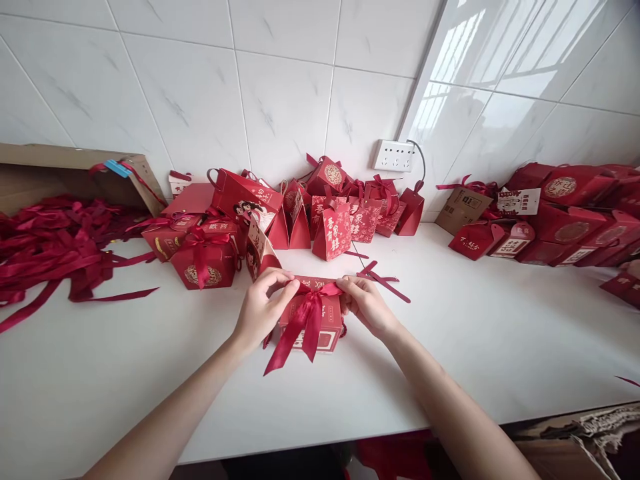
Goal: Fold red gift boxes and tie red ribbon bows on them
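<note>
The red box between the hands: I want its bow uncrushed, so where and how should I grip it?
Probably the red box's lower sides, left hand from left, right hand from right: the bow sits near the top, its tails hanging in front.

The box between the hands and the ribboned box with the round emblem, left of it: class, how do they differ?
The box between the hands bears a pale-framed rectangular panel; the ribboned box bears a round gold emblem. The left hand and right hand pinch the first box's ribbon; neither touches the ribboned box. Both boxes are red, with red ribbon bows.
</note>
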Tool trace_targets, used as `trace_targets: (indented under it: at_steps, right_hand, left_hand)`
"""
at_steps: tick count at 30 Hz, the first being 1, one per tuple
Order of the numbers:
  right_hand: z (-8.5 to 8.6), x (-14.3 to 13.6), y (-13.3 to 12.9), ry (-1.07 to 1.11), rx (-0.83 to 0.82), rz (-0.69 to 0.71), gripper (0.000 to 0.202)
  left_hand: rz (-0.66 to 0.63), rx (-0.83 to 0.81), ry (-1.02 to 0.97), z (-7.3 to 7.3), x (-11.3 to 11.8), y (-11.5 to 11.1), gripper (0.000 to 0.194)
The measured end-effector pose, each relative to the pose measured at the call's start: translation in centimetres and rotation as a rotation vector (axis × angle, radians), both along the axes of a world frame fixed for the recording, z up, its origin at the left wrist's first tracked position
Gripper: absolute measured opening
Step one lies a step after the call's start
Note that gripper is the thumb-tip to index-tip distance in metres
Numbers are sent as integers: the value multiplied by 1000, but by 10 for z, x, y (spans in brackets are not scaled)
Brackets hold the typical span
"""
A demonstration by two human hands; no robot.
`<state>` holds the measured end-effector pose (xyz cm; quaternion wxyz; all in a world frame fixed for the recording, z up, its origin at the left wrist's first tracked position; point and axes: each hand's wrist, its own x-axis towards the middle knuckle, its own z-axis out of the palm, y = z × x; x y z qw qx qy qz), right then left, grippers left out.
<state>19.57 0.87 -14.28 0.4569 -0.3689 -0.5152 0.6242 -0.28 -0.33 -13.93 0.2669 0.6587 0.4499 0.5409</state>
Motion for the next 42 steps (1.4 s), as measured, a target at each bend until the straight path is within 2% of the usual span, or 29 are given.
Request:
trace_targets:
  at_steps: [13,19,21,25,27,32,36,42]
  right_hand:
    - [-9,-7,10,49,-31,-59,32]
    - [-9,-7,16,116,-52,-17,29]
    - [-9,-7,16,126,-48,-15,30]
    - [-8,-7,18,123,-61,-20,32]
    - [-9,-7,19,110,-62,-24,34]
    - [-10,-6,16,70,-65,-45,33]
    - [-8,-4,7,78,-47,-74,33]
    - [-4,-2,2,35,-47,-4,36]
  left_hand:
    - [57,45,52,-4,-4,1,28]
    - [133,-71,68,-14,-4,4,33]
    - [134,-42,81,-18,-6,7,31]
    - [112,129,95,-29,-11,15,25]
    - [106,148,99,-30,-11,17,22]
    - [131,102,86,-19,-2,9,25]
    - [85,131,51,-8,4,1,22]
    - [-12,74,66,-4,4,-2,21]
